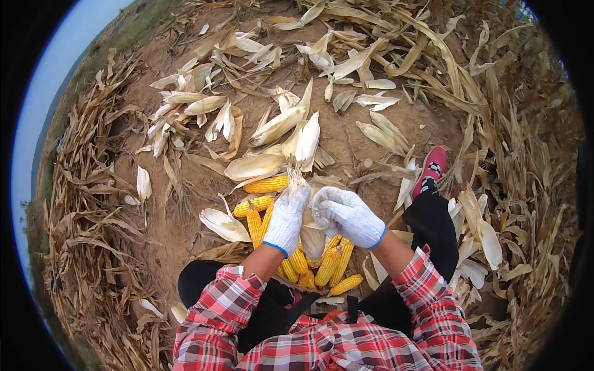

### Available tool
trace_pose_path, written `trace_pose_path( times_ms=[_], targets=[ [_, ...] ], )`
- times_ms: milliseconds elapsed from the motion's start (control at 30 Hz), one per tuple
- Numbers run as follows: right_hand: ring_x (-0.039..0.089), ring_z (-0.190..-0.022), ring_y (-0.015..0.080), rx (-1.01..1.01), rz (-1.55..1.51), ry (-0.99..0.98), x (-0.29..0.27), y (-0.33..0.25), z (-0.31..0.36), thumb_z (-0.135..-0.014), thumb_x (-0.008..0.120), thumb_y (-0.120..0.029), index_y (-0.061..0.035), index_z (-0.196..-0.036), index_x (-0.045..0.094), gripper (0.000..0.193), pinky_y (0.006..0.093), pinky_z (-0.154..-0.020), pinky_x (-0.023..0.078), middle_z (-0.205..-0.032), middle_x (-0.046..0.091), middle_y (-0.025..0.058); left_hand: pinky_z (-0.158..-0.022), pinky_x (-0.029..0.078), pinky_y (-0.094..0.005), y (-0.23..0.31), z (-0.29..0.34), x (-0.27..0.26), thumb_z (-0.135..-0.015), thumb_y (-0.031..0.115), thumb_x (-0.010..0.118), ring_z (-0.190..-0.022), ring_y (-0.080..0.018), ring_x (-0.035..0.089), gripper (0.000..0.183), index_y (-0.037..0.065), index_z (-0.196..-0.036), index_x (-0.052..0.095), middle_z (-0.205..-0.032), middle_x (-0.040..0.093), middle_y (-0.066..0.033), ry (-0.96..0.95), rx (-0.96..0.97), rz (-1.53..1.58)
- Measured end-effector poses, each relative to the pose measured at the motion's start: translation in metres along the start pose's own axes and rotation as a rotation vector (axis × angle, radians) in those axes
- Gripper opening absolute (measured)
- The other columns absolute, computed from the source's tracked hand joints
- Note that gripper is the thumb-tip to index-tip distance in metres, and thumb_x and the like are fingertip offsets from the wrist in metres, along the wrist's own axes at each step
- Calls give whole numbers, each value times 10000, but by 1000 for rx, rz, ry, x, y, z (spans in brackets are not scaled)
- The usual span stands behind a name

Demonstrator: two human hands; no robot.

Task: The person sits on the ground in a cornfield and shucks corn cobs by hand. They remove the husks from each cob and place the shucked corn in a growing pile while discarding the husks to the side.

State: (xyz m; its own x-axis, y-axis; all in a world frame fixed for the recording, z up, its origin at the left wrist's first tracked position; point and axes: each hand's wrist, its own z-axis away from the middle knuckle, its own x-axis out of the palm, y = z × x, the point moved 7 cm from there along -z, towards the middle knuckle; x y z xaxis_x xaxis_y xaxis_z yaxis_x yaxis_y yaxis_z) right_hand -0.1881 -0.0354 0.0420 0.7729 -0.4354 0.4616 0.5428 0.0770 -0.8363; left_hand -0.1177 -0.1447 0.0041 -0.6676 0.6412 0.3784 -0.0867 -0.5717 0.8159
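My left hand [288, 217], in a white knit glove with a blue cuff, is closed on a dry corn husk [297, 177] whose frayed pale end sticks out above the fingers. Close beside it, my right hand [349, 217], gloved the same way, has its fingers curled in toward the thumb; what they pinch, if anything, is too small to make out. Bare yellow corn cobs [330, 266] lie in a pile under and between my wrists. More yellow cobs [267, 184] show just left of my left hand, partly hidden by husks.
Pale loose husks [253, 167] are strewn over brown soil [352, 148] in front of me. Dry corn stalks and leaves [93, 204] bank up at the left, with more stalks [507, 154] at the right. My red shoe [431, 166] rests on the ground at right.
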Motion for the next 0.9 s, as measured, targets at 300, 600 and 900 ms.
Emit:
trace_pose_path(
  times_ms=[300,600,900],
  targets=[
    [689,-831,337,453,1656,-601,-28,133,48,-864,610,-297,-47,-1093,668,344,452,-711,545,-954,695,191,-872,517,-457,105,-33,-82,-906,499,618,-942,-300,584,564,35,-1201,494,-1051,581,-128,272,228,510],
    [627,-1076,328,-44,749,166,-27,-6,8,-801,678,-453,-16,-1293,513,678,375,-928,482,-1216,611,203,-852,505,-325,24,3,-9,-826,157,724,-987,-163,587,455,42,-1217,522,-1083,605,-60,-106,-8,-180],
    [612,-950,185,-140,437,217,-24,-21,1,-900,577,-212,33,-1084,606,307,320,-879,478,-996,656,130,-864,505,-299,3,20,34,-772,106,761,-973,-134,605,486,43,-1196,531,-1099,617,-48,-350,-55,-513]
  ],
)
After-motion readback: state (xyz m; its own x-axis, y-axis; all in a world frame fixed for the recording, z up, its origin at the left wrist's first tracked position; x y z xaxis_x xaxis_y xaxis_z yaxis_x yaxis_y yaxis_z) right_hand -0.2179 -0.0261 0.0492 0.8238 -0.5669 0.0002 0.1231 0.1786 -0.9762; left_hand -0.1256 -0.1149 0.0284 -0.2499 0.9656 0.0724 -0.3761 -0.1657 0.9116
